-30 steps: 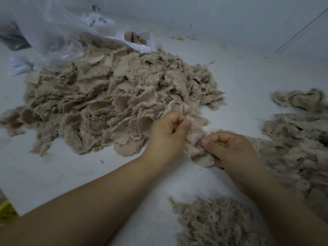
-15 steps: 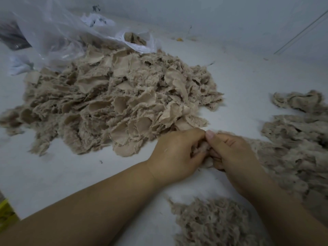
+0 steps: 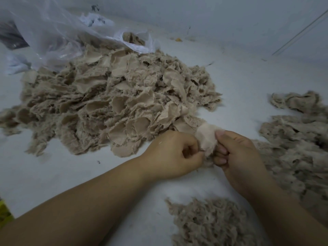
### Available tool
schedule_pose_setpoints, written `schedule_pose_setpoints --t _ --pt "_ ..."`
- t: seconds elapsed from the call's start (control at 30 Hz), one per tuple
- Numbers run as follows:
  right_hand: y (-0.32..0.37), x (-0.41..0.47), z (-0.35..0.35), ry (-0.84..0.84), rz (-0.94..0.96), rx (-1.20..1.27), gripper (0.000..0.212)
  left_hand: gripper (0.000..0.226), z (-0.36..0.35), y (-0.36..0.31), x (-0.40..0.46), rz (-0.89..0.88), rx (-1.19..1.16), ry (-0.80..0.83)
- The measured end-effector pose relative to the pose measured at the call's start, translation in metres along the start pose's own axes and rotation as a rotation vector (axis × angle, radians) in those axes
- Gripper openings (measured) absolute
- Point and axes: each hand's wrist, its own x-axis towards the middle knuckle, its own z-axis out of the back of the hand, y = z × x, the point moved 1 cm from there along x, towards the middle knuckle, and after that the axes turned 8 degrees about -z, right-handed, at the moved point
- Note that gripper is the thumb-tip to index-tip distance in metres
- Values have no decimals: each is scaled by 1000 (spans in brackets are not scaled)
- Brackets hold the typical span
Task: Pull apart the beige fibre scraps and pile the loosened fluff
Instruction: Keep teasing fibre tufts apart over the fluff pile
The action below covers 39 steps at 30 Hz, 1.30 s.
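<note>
Left hand (image 3: 173, 153) and right hand (image 3: 236, 153) both pinched one beige scrap (image 3: 206, 139); apparently matted, it risked tearing unloosened or slipping free.

- Scrap heap (image 3: 113, 103): centre-left of frame.
- Plastic bag (image 3: 53, 36): upper left, behind the heap.
- Fluff piles: right edge (image 3: 298, 153); bottom centre (image 3: 209, 222).
- Hands: lower centre, between the heap and the fluff piles.

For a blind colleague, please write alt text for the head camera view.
Two bare hands, left hand and right hand, pinch one pale beige scrap between them above a white surface. A large heap of scraps lies behind, by a clear plastic bag; loosened fluff lies right and near.
</note>
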Motion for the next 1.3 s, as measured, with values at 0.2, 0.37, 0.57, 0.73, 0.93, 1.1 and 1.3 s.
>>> schedule_pose_setpoints --t 0.2,0.37,0.57,0.73,0.93,1.1,1.3 --pt "2 -4 -3 31 19 -87 44 29 5 3 9 256 -376 -332" --pt "3 -6 -6 37 18 -120 36 23 -3 1 12 341 -569 -243" --pt "5 -11 -16 86 119 -223 45 31 -1 3 14 309 -574 -349" --pt "6 -13 -15 119 105 -129 49 31 -6 2 15 241 -598 -296" --pt "2 -10 -11 129 118 -206 23 20 -8 8 15 273 -614 -396" --pt "8 -12 -4 276 149 -410 10 30 5 14 19 285 -624 -532" --pt "9 -10 -1 320 70 -464 13 22 2 9 17 275 -611 -414"
